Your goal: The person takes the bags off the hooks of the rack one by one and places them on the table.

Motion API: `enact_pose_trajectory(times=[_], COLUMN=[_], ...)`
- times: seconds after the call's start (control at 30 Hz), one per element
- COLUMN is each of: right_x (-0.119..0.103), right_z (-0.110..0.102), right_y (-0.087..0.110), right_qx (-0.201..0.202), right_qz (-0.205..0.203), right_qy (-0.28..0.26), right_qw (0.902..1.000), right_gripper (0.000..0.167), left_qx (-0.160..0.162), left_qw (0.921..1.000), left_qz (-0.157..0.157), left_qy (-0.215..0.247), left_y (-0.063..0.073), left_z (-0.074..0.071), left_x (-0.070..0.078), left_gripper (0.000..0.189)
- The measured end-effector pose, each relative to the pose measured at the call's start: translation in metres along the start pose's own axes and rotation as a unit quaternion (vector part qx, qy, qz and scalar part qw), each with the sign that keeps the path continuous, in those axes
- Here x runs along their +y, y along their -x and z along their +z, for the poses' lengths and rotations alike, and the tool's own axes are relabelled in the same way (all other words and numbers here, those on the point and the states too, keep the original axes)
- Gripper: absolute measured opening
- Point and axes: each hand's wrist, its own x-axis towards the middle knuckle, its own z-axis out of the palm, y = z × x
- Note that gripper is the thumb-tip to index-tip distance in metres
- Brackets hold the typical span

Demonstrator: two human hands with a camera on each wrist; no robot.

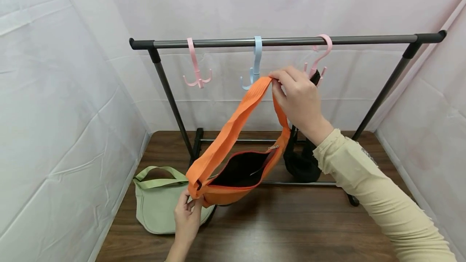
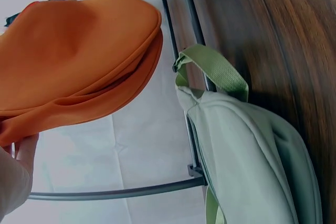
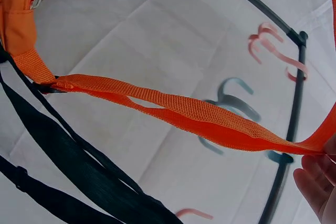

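An orange shoulder bag (image 1: pixel 233 198) hangs in the air before the rack, its zipped mouth gaping to a dark inside. My right hand (image 1: pixel 299 99) pinches the top of its wide strap (image 3: pixel 215 121), close to the blue hook (image 1: pixel 257 60) in the head view. Low on the left, my left hand (image 1: pixel 188 215) grips the bag's end where the strap joins it. From the left wrist view, the orange bag's rounded underside (image 2: pixel 84 51) shows above the thumb. A pale green bag (image 1: pixel 156 209) lies on the table behind the left hand.
A dark metal rack (image 1: pixel 225 43) spans the table (image 1: pixel 291 229). Its bar carries a pink hook (image 1: pixel 196 68) at left and another pink hook (image 1: pixel 324 53) at right. A black bag (image 1: pixel 302 165) hangs from the right hook. White cloth walls (image 1: pixel 73 104) enclose the sides and back.
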Motion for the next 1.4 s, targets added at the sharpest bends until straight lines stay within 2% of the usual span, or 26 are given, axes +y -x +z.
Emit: enact_pose_trajectory(times=[0.13, 0.27, 0.4, 0.53, 0.67, 0.83, 1.0, 1.2, 1.3, 1.4], right_x=[0.000, -0.003, -0.004, -0.002, 0.001, 0.002, 0.001, -0.004, -0.008, -0.011], right_z=[0.012, 0.026, 0.042, 0.059, 0.074, 0.087, 0.092, 0.087, 0.077, 0.063], right_y=[0.009, 0.021, 0.034, 0.047, 0.061, 0.079, 0.093, 0.104, 0.108, 0.111], right_qx=[-0.014, -0.034, -0.060, -0.086, -0.117, -0.165, -0.236, -0.345, -0.372, -0.372], right_qz=[0.002, 0.006, 0.017, 0.028, 0.029, 0.034, 0.042, 0.065, 0.084, 0.103], right_qy=[-0.006, -0.012, -0.022, -0.037, -0.043, -0.043, -0.042, -0.050, -0.053, -0.060], right_qw=[0.9999, 0.9993, 0.9978, 0.9952, 0.9917, 0.9848, 0.9700, 0.9351, 0.9230, 0.9206], right_gripper=[0.014, 0.012, 0.012, 0.010, 0.008, 0.008, 0.008, 0.014, 0.017, 0.019], left_qx=[-0.001, -0.008, -0.005, 0.005, 0.010, 0.013, 0.016, 0.029, 0.037, 0.042], left_qw=[0.9998, 0.9983, 0.9973, 0.9977, 0.9983, 0.9988, 0.9994, 0.9994, 0.9990, 0.9986], left_qz=[0.016, 0.044, 0.059, 0.050, 0.029, 0.025, 0.009, -0.014, -0.024, -0.032], left_qy=[-0.011, -0.038, -0.043, -0.046, -0.049, -0.039, -0.028, -0.009, -0.006, -0.007], left_y=[0.001, 0.003, 0.003, 0.005, 0.010, 0.014, 0.015, 0.016, 0.015, 0.014], left_z=[-0.004, -0.007, -0.007, -0.007, -0.009, -0.012, -0.011, -0.009, -0.008, -0.009], left_x=[0.002, 0.005, 0.016, 0.026, 0.018, 0.010, 0.011, 0.013, 0.014, 0.014], left_gripper=[0.016, 0.027, 0.030, 0.026, 0.026, 0.024, 0.022, 0.017, 0.016, 0.015])
